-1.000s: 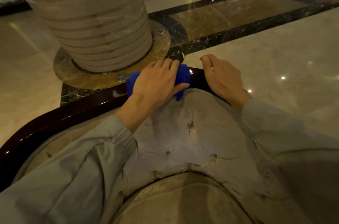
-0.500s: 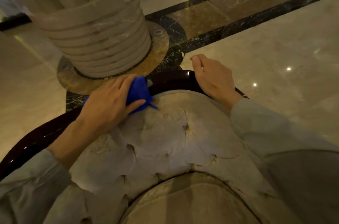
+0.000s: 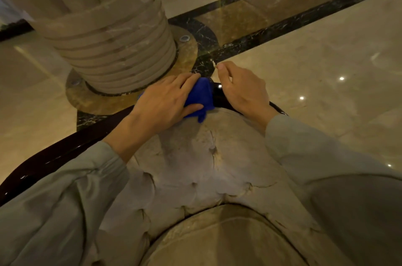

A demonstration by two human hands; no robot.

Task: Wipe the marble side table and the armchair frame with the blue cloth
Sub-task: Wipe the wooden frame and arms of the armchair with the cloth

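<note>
I look down over the back of a tufted beige armchair. Its dark glossy wooden frame (image 3: 54, 156) curves along the top of the backrest. My left hand (image 3: 165, 100) presses the blue cloth (image 3: 201, 95) onto the top of that frame, with a corner of the cloth hanging over the upholstery. My right hand (image 3: 241, 89) rests on the frame just right of the cloth, fingers curled over the rail and holding nothing else. The marble side table is not in view.
A wide ribbed stone column (image 3: 113, 32) on a round brown marble base (image 3: 91, 100) stands right behind the chair at the left. Polished beige floor (image 3: 326, 69) with dark marble bands lies behind and to the right. The seat cushion (image 3: 226, 241) is at the bottom.
My left hand slid the cloth left along the frame, then back right to the top centre beside my right hand. My right hand stayed on the rail, fingers now more curled.
</note>
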